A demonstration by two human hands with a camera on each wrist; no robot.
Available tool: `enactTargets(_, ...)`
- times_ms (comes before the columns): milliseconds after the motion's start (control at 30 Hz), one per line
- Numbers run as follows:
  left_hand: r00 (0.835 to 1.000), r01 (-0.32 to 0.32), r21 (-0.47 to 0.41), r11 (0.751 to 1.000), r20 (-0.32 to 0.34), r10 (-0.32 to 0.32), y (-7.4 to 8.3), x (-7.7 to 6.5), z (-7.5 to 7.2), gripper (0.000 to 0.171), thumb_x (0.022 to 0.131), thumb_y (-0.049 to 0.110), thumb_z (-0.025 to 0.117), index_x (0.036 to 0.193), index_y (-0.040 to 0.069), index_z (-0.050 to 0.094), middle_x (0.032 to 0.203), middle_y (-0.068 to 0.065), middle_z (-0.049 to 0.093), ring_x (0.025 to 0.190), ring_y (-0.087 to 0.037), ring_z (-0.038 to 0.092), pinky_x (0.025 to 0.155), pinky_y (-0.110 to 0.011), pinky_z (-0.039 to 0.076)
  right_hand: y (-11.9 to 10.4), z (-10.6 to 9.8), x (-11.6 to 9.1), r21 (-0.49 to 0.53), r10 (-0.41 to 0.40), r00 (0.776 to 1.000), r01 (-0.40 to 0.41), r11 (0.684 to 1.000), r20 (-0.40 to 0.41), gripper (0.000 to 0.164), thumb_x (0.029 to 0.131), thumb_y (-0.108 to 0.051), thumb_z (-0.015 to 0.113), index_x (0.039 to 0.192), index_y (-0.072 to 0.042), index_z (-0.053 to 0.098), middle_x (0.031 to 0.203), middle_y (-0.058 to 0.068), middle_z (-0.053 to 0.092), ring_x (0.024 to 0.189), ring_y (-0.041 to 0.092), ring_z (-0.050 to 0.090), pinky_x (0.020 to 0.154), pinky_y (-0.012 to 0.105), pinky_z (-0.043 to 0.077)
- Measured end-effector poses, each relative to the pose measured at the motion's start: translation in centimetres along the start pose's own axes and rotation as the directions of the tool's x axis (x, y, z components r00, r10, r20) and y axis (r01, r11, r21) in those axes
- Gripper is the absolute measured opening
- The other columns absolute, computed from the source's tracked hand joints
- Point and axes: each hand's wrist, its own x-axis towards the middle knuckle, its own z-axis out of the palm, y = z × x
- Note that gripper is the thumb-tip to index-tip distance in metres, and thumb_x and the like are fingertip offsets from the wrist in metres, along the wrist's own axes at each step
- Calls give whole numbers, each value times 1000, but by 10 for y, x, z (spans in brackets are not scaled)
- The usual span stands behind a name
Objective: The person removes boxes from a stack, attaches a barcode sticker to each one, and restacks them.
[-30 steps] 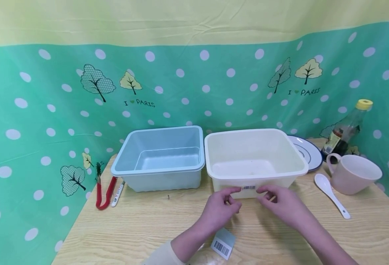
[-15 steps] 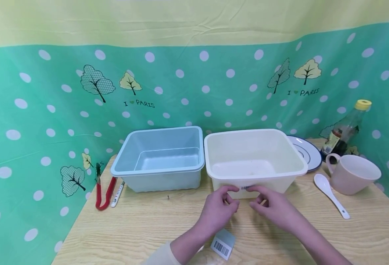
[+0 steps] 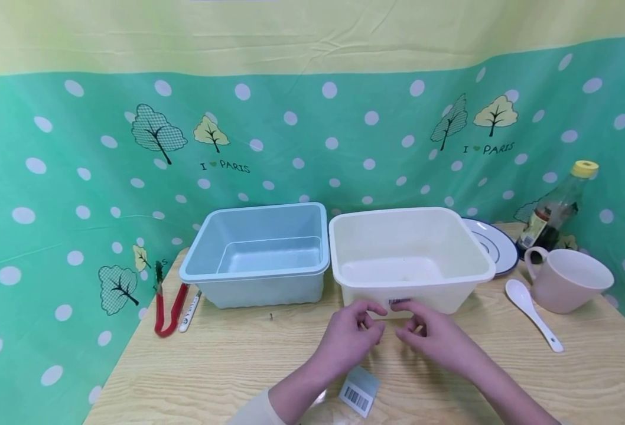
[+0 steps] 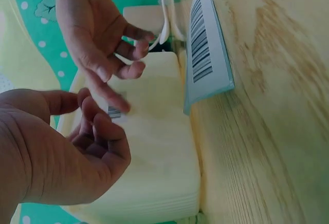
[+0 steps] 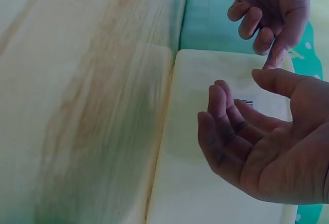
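A white plastic basin (image 3: 360,292) bears a barcode sticker (image 3: 394,301) on its front wall. My right hand (image 3: 440,339) is at the sticker, its index fingertip covering part of the barcode and its other fingers loosely bent. Just left of the sticker is my left hand (image 3: 347,333), index finger reaching toward it and remaining fingers curled in. Neither hand visibly holds anything. In the left wrist view, the right index finger (image 4: 115,100) lies over the barcode. A folded tag with a barcode (image 3: 358,392) rests on the table by the left forearm.
A light blue basin (image 3: 270,289) stands left of the white one. Red-handled tongs (image 3: 169,319) and a patterned handle (image 3: 189,313) lie at far left. To the right are a plate (image 3: 495,239), a sauce bottle (image 3: 552,212), a mug (image 3: 567,280) and a white spoon (image 3: 533,316).
My right hand has moved left along the basin's front wall, toward my left hand, its index finger coming over the sticker. The left hand has stayed nearly in place.
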Motion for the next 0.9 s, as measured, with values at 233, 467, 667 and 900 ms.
enactTargets(233,996,-7,65,998,92,1,-3,-1,0,17,91,12,71,107,13,72,71,9,60,56,-6,50,47,-21,40,2,1,-4,-10,-28,999,29,1000,42,38,91,-19,74,126,-7,64,79,3,63,64,19,59,52,29,50)
enactTargets(467,989,-11,105,994,147,-4,-10,-4,-6,15,91,15,71,107,13,71,76,9,60,58,-6,52,49,-22,43,3,3,-5,-42,-66,996,68,997,55,34,91,-19,74,121,-6,66,78,0,62,62,17,58,50,28,48)
enactTargets(667,986,22,157,987,159,-48,-21,-10,-21,13,91,17,71,103,13,71,82,8,61,64,-8,54,54,-24,47,3,4,-5,-30,-43,997,45,999,65,36,91,-19,74,123,-3,65,78,1,62,63,18,59,50,28,48)
enactTargets(900,983,63,214,975,154,-98,-33,-22,-42,10,91,20,73,99,15,71,83,6,62,67,-10,56,57,-25,47,2,5,-6,-31,-37,997,39,999,66,36,92,-18,73,124,-3,65,79,1,62,63,19,59,50,29,49)
